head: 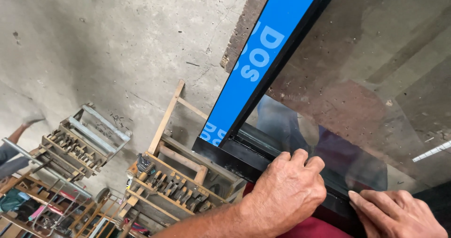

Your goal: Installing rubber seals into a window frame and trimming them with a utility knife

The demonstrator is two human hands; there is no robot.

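A bare concrete floor, stained and cracked, is carrying everything here. A wooden tool crate is sitting on it near the middle, its slots holding clamps. To the left, a second wooden rack with metal bars is resting on the floor too. More clutter is lying in the bottom left corner, too jumbled to tell apart.

Wooden tool racks; concrete floor
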